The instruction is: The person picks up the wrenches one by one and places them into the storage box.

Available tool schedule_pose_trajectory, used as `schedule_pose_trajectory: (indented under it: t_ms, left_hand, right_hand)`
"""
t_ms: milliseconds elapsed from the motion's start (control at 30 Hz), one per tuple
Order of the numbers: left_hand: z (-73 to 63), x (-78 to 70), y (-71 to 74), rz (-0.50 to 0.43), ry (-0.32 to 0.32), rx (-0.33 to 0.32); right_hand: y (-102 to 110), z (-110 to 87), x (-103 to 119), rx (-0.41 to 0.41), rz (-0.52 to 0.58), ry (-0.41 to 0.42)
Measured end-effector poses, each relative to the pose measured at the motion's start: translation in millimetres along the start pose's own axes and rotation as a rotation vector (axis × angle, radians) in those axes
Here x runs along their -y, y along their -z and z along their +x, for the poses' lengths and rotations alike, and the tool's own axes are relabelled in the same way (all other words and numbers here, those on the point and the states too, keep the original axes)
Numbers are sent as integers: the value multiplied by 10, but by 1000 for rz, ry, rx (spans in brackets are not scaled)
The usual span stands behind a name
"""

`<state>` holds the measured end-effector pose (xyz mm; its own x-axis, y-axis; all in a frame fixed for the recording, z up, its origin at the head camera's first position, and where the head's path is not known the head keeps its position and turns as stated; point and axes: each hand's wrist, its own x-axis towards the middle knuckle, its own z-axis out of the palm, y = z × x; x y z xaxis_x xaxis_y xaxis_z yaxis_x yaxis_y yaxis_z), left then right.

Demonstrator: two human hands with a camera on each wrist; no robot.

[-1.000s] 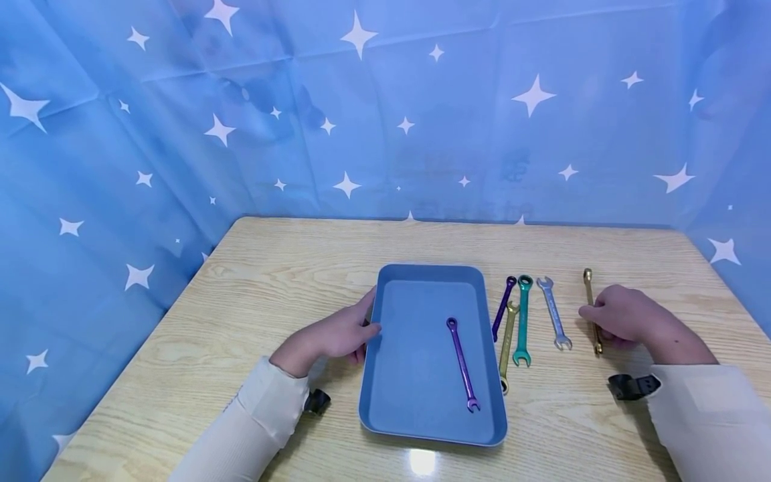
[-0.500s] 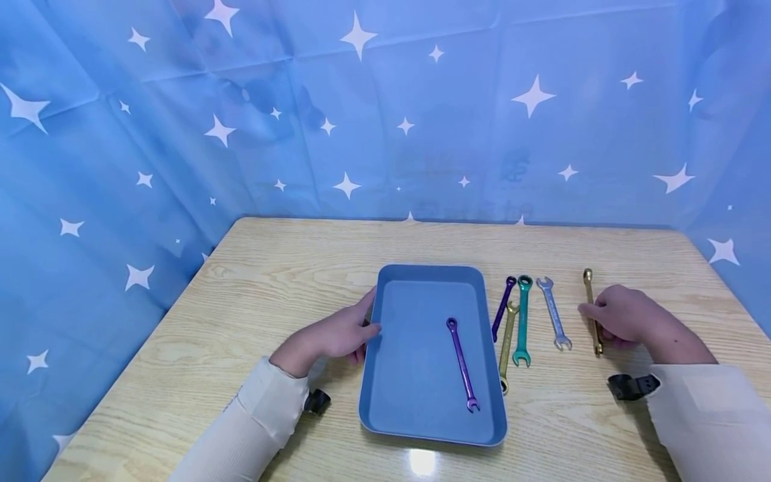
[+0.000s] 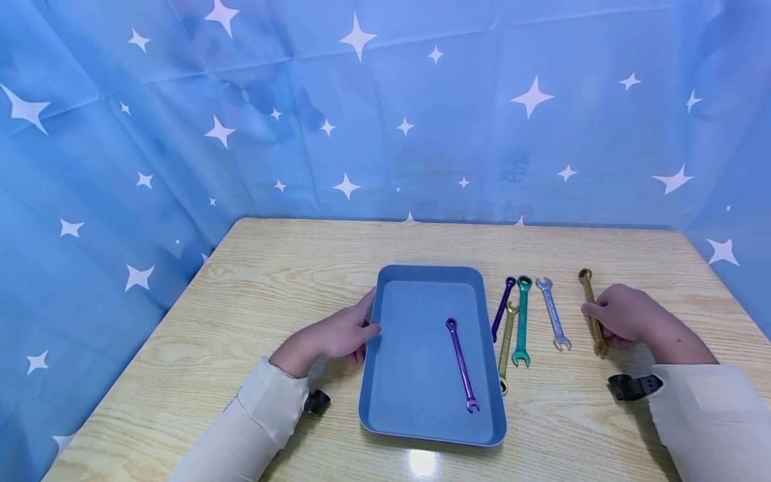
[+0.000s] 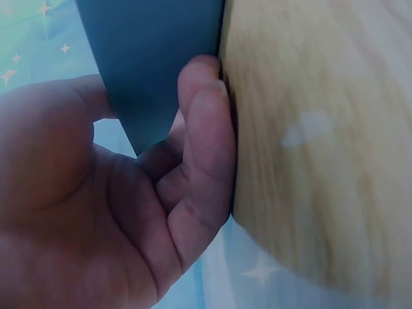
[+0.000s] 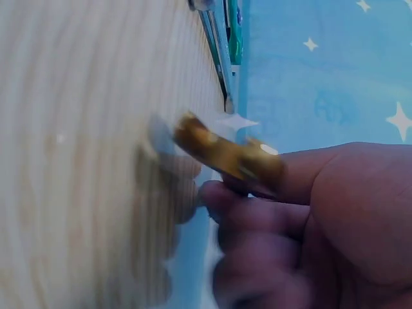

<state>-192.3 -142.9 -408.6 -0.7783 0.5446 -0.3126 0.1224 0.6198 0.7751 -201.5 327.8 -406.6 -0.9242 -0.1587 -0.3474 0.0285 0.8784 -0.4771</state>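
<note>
On the shaft of the light blue wrench, right of centre in the head view, marks like lettering, too small to read. On the starry blue backdrop, at upper right of centre, faint dark marks like characters, too dim to make out.

Six wrenches in all: one inside the tray, four lying just right of it or a little farther, one in hand. Inside the single blue tray, at the centre of the frame, one purple wrench, slanting toward lower right. Outside, from left to right, one dark purple wrench, one yellow-gold wrench close to the tray's right wall, one green wrench, then the light blue one.

At the right of the frame, grips the sixth, a gold wrench, between thumb and fingers of the right hand; blurred in the right wrist view. At left of centre, holds the tray's left side with the left hand, thumb at the rim, fingers curled against the outside.

Two pale sleeves, left and right, at the lower frame. Under everything, one wood-grain table.
</note>
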Motion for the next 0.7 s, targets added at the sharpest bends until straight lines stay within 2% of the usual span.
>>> schedule_pose_trajectory:
  t_ms: [167,233,700]
  left_hand:
    - [-2,4,-2,-5,5,1]
    - [-3,4,-2,-7,5,1]
    - [2,0,3,-30,0,-4]
  right_hand:
    - [10,1,57,-103,-36,77]
    - [15,-4,92,-116,-18,79]
    - [32,-3,233,-55,242,129]
